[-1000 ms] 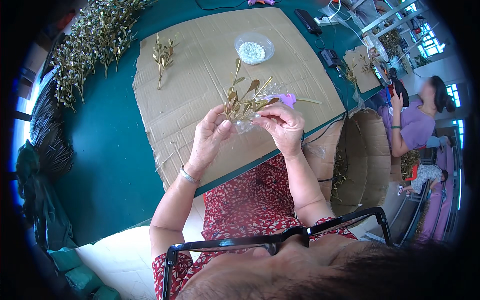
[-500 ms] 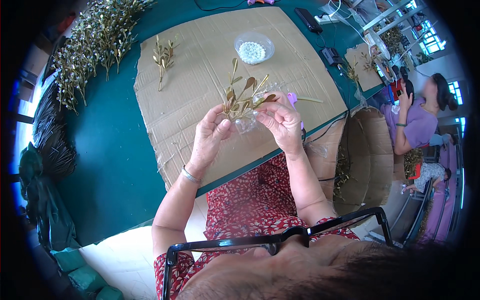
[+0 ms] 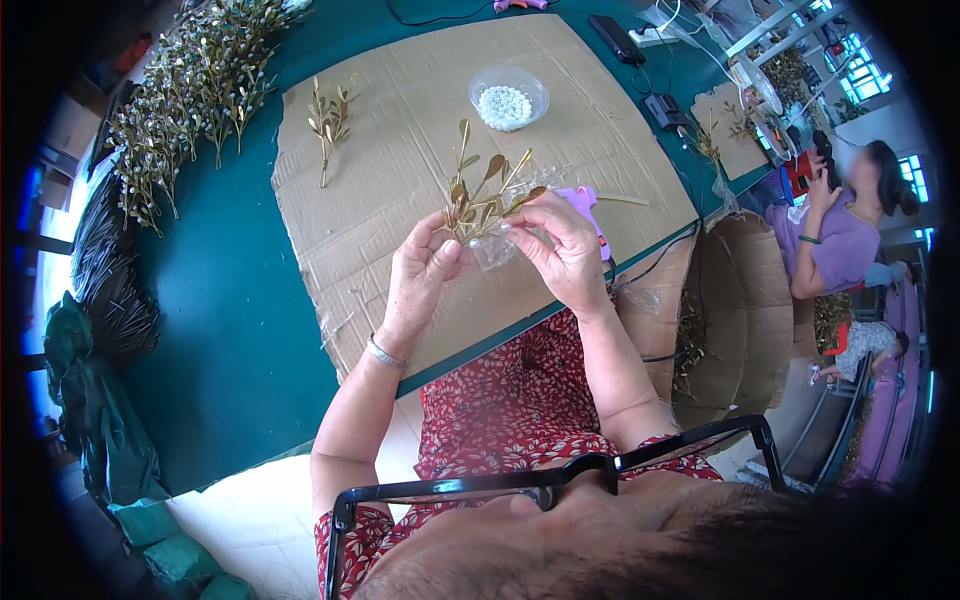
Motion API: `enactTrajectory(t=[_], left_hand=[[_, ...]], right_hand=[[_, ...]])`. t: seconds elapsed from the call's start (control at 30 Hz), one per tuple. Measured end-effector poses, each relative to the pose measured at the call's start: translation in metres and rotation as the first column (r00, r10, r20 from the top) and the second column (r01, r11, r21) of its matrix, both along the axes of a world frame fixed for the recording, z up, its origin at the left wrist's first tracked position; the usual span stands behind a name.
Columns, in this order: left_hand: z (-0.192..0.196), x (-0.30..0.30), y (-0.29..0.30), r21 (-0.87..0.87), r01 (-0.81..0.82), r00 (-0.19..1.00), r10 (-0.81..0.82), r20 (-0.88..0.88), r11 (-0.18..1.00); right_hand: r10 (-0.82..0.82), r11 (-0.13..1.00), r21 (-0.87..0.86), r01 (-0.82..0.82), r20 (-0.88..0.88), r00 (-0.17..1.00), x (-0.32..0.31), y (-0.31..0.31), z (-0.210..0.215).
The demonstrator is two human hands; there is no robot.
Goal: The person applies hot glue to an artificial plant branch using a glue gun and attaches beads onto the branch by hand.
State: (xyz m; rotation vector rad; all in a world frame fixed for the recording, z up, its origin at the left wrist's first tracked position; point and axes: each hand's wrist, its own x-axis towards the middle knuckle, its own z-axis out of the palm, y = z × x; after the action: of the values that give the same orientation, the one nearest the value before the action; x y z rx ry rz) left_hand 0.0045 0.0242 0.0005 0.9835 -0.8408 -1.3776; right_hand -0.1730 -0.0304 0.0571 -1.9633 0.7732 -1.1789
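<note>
A gold artificial leaf sprig (image 3: 484, 192) is held over the cardboard sheet. My left hand (image 3: 424, 262) pinches the base of its stems between thumb and fingers. Close on its right, my right hand (image 3: 562, 245) has thumb and forefinger pressed together at the sprig's lower leaves; a small white bead seems to sit at the fingertips, though it is too small to be sure. Just beyond my right hand lies a purple glue gun (image 3: 583, 200) with a pale glue stick (image 3: 622, 199), partly hidden by that hand. Clear plastic wrap (image 3: 495, 252) lies beneath the sprig.
On the cardboard (image 3: 400, 110) stand a clear bowl of white beads (image 3: 508, 97) and another gold sprig (image 3: 327, 125). Many beaded sprigs (image 3: 195, 95) pile up far left, near dark stems (image 3: 108, 270). A cardboard box (image 3: 745, 310) is at right; a person in purple (image 3: 835, 235) sits beyond.
My right hand's fingers have shifted slightly left and lower, closing at the sprig's lower leaves. More of the glue gun shows now. My left hand keeps its hold.
</note>
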Motion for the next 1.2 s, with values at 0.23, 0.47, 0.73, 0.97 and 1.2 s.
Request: enactTrajectory(t=[0.23,0.47,0.73,0.97,1.2], left_hand=[[-0.003,0.001,0.001,-0.003,0.008,1.0,-0.008,-0.021,1.0],[-0.006,0.0,0.0,-0.004,-0.013,0.998,0.013,-0.053,1.0],[-0.005,0.0,0.0,-0.001,-0.018,0.997,0.018,-0.075,1.0],[-0.003,0.0,0.001,0.002,-0.004,0.994,0.004,-0.106,1.0],[-0.021,0.008,0.004,-0.159,0.103,0.921,-0.154,-0.357,0.982]], right_hand=[[-0.043,0.997,-0.067,0.039,-0.062,0.997,0.004,0.0,0.007],[-0.039,0.986,-0.168,0.025,-0.082,0.996,0.003,-0.002,0.007],[-0.015,0.99,-0.143,0.004,-0.07,0.997,0.004,-0.002,0.007],[-0.033,0.987,-0.16,0.023,-0.059,0.998,0.006,-0.001,0.006],[-0.106,0.955,-0.283,0.083,-0.066,0.992,0.015,0.014,0.021]])
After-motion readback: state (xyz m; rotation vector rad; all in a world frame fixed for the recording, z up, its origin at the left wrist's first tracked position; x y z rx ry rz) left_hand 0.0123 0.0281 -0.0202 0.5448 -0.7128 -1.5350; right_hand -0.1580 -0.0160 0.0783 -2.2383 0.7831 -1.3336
